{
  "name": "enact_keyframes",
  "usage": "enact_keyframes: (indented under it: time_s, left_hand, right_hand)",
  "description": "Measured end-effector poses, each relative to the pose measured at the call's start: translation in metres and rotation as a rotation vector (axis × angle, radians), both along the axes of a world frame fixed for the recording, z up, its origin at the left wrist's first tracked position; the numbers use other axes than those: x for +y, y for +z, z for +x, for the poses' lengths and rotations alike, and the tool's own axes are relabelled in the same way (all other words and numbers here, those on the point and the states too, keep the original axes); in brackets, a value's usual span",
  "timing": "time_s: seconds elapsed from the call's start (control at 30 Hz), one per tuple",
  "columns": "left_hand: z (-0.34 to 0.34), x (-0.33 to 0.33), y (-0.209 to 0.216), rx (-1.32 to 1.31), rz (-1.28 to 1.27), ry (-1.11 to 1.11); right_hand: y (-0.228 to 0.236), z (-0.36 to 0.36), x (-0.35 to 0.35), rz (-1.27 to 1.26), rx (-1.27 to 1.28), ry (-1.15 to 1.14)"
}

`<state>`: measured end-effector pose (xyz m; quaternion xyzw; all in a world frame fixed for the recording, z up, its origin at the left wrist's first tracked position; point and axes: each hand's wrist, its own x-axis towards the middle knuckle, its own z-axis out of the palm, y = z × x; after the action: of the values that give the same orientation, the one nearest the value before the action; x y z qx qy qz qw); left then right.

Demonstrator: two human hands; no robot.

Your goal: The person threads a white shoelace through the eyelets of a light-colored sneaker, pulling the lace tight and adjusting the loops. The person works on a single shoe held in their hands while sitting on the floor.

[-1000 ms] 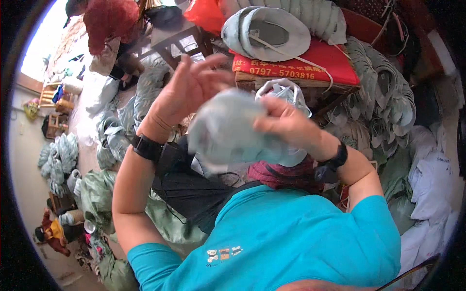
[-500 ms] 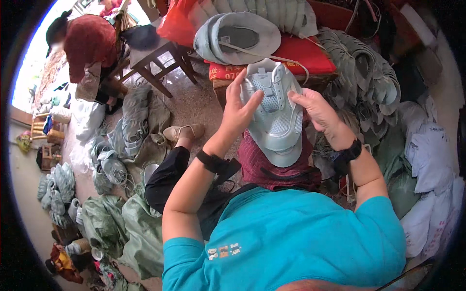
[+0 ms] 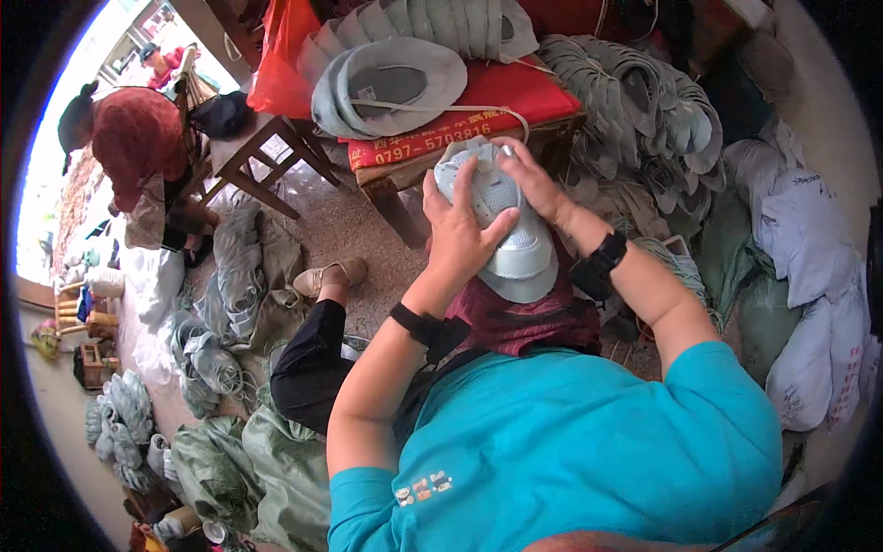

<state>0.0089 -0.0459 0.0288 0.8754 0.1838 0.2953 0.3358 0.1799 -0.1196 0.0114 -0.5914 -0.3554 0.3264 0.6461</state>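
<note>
And there it was, the pale shoe upper [image 3: 522,258], right between the person's two hands, toe toward the body, just above the dark red cloth [image 3: 543,322] on the lap! The left hand [image 3: 467,230] had the near-left side, its fingers [image 3: 465,179] parted a little and laid along the lacing area, the thumb stretched across toward the toe. Over on the other side, the right hand [image 3: 535,184] was wrapped about the edge near the collar, fingers bent close around it, its thumb hidden from where I stood; both hands had hold of that one piece. Beyond them stood the wooden bench [image 3: 379,189], a red cover [image 3: 487,97] on top, carrying more pale pieces [image 3: 440,75] in a nested row. Thick grey-green bundles [image 3: 635,110] hung in folds to the right, white sacks [image 3: 809,230] slumped beyond, and off to the left a co-worker in dark red [image 3: 138,138] bent low beside a wooden stool [image 3: 276,166].
</note>
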Motion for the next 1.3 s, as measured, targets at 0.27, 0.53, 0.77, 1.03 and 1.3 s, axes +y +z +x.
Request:
enact_keyframes:
  time_s: [0.27, 0.53, 0.77, 1.03, 1.3]
  left_hand:
    - [0.002, 0.003, -0.027, -0.039, -0.045, -0.012]
    - [-0.006, -0.016, -0.015, 0.118, -0.035, -0.012]
    - [-0.003, -0.013, -0.018, 0.163, -0.048, -0.009]
    - [-0.005, -0.01, -0.019, 0.164, -0.009, -0.021]
    - [-0.006, -0.014, -0.014, 0.143, -0.072, -0.001]
  right_hand:
    - [-0.016, -0.021, -0.01, -0.004, -0.58, -0.224]
    - [-0.098, -0.021, -0.113, -0.48, -0.035, -0.132]
    - [-0.229, 0.07, -0.27, -1.223, -0.905, -0.441]
    - [-0.234, 0.083, -0.297, -1.594, -1.095, -0.429]
    - [-0.214, 0.09, -0.278, -1.501, -0.72, -0.629]
